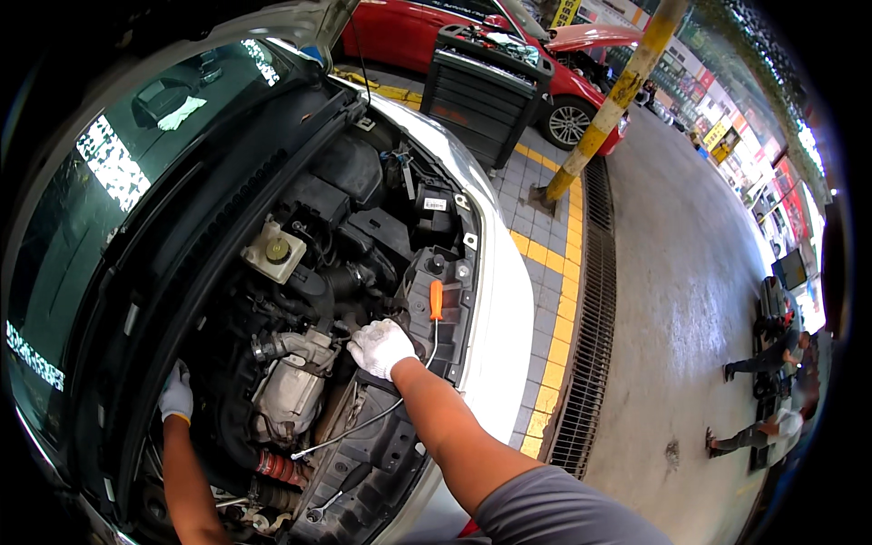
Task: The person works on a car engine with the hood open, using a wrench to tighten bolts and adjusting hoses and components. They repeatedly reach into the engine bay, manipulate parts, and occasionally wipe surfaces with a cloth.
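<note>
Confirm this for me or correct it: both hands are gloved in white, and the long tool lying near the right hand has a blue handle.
Not quite: the long tool's handle is orange, not blue, as the head view shows. The left hand and right hand are gloved in white, and the tool does lie near the right one.

Your yellow pillar [608, 104] = landmark | you've got dark tool cabinet [475, 104] left of it | grey paving tiles [518, 204] around its base | drain grate [589, 363] just right of it | glare-lit concrete floor [677, 282] past that | shopfronts [718, 136] beyond it, bright
</note>
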Tool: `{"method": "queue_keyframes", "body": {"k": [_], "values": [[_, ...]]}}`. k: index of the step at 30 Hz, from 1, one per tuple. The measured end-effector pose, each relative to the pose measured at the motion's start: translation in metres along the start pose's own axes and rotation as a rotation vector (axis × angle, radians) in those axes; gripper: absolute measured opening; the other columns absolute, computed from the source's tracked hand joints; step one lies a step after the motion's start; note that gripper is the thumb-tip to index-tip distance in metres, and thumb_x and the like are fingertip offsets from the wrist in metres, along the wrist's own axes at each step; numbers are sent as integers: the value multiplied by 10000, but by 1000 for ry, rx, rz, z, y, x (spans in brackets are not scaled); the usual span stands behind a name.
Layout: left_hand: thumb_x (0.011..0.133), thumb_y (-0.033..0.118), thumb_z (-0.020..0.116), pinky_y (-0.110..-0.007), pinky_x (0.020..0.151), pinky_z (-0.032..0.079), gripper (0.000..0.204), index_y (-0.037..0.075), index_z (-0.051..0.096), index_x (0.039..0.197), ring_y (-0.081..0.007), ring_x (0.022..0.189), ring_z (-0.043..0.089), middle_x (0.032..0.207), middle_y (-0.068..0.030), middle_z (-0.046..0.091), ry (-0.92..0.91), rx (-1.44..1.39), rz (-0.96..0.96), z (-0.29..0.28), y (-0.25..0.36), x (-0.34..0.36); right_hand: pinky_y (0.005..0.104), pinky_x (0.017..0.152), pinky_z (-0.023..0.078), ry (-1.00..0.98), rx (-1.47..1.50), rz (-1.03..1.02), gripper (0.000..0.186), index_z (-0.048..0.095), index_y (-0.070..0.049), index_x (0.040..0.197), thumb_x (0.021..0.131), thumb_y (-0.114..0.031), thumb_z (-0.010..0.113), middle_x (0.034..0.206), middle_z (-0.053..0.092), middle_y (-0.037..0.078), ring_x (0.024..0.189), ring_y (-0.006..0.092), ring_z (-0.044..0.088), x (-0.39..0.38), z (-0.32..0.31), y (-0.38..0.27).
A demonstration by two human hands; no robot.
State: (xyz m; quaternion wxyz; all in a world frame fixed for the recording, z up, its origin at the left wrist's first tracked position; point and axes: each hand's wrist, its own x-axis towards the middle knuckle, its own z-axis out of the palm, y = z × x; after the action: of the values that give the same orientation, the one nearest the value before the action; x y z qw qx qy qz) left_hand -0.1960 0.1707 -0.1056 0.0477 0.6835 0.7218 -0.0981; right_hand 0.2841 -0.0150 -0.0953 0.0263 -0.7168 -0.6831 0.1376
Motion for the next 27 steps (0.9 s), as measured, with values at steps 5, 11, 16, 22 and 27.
{"method": "queue_keyframes", "body": {"k": [5, 11, 16, 22, 27], "values": [[1128, 425, 467, -549, 1043, 514, 559, 273, 358, 1655, -447, 1281, 625, 1523, -167, 596, 301, 125, 48, 26, -18, 2, 436, 970, 510, -3, 7, -31, 405, 786, -109, 1058, 1049, -398, 502, 1097, 787, 99, 1108, 291, 717, 3, -3, -5], [1122, 365, 497, -525, 1049, 505, 513, 242, 401, 1610, -401, 1316, 607, 1567, -125, 552, -73, -27, 68, -13, 1, -5, 435, 969, 506, 11, 21, -12, 388, 784, -110, 1042, 1040, -390, 515, 1080, 786, 111, 1102, 290, 717, -1, 1, 1], [1122, 295, 514, -505, 1043, 498, 426, 214, 468, 1538, -374, 1318, 597, 1518, -119, 571, 150, 42, 81, 1, -6, -9, 439, 967, 504, 3, 11, -23, 384, 786, -112, 1032, 1037, -385, 515, 1078, 786, 104, 1098, 296, 717, 2, 3, -1], [1121, 457, 494, -503, 1075, 505, 530, 183, 469, 1574, -385, 1349, 593, 1533, -113, 593, -150, -115, 62, -43, 23, -24, 437, 985, 502, -13, 6, -2, 391, 788, -122, 1058, 1042, -394, 508, 1091, 782, 100, 1104, 285, 715, -1, 1, 2], [1129, 403, 476, -531, 1015, 520, 451, 189, 498, 1526, -386, 1271, 638, 1418, -116, 660, 183, 2, 95, -9, -3, -14, 436, 1003, 501, 3, 12, -18, 390, 788, -120, 1071, 1041, -394, 511, 1092, 782, 98, 1108, 287, 714, 2, 0, -3]]}}
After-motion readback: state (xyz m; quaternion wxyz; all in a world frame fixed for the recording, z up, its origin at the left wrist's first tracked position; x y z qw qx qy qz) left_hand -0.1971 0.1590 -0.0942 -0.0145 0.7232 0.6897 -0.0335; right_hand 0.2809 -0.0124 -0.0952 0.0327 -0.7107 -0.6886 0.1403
